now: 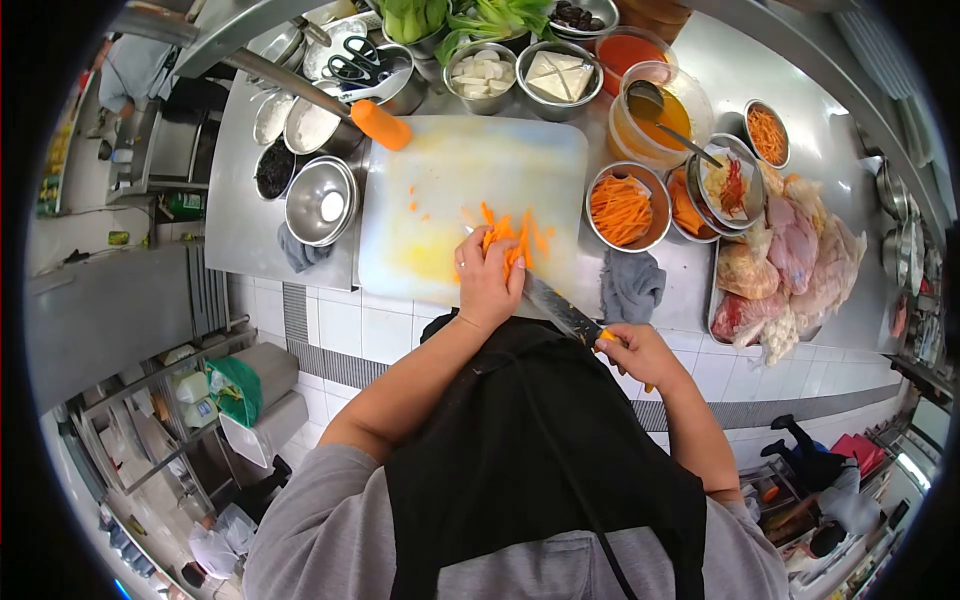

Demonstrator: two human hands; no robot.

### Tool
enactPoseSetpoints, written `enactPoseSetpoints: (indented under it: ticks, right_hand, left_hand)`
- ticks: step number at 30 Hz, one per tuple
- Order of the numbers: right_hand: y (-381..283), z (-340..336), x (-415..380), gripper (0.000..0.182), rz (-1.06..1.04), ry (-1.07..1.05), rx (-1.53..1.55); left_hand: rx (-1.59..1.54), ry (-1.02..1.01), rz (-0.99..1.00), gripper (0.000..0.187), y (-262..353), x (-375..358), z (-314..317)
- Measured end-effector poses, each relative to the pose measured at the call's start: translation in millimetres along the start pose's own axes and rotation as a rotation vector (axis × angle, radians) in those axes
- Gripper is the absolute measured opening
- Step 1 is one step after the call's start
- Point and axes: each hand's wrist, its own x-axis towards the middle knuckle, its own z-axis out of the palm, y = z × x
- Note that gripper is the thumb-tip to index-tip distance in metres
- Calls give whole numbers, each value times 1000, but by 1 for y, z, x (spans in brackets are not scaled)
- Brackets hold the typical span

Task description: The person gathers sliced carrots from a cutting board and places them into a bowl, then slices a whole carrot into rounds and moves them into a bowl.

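On the white cutting board (420, 190), my left hand (487, 280) presses down with bent fingers over a small heap of sliced carrot (500, 228). Cut carrot strips (541, 240) lie just to its right, and a few orange bits are scattered to the left. My right hand (636, 356) is closed around the yellow handle of a kitchen knife (562, 308). The blade slants up and left from that hand, its front end beside my left fingertips. A thick peeled carrot piece (381, 125) rests at the board's upper left corner.
Right of the board are a bowl of carrot strips (622, 212), a tub of orange liquid (660, 112) with a ladle, and a tray of raw meat (790, 260). Nested steel bowls (321, 201) stand left. Tofu (558, 76) sits behind. A metal rail (285, 78) crosses the upper left.
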Motion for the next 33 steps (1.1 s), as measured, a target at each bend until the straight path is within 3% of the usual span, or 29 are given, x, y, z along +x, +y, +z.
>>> enactPoseSetpoints:
  ticks: [6,12,17,19,21,25,27,28,30,32,33]
  right_hand:
    - [-15,-18,-34,31,-50,89,32]
    - [-2,-39,-104,27,-20,282,190]
    - [6,-44,-160,32,124,384,416]
    - [13,-41,-175,33,198,396,433]
    - [18,-37,-185,33,207,408,453]
    - [19,-39,-200,32,228,416,482]
    - [14,-39,-199,32,208,431,464]
    - [9,-41,-196,33,187,444,438]
    - [-5,-47,-188,34,160,430,356]
    - [-22,-53,-175,35,135,414,274]
    - [-32,-55,-166,34,118,384,309]
  left_hand:
    - [-38,16,192,34,29,42,-10]
    - [-165,-39,413,33,107,96,21]
    - [-195,-130,412,33,122,124,78]
    - [-154,-172,412,33,128,129,83]
    - [-80,-372,317,31,127,130,80]
    - [-246,-406,260,32,119,137,72]
    - [-370,-151,556,35,118,136,61]
    - [-374,-155,561,35,125,132,48]
    - [-441,-330,864,50,145,115,17]
    - [-401,-581,1059,73,162,100,-5]
    - [-406,-583,1064,73,165,94,-4]
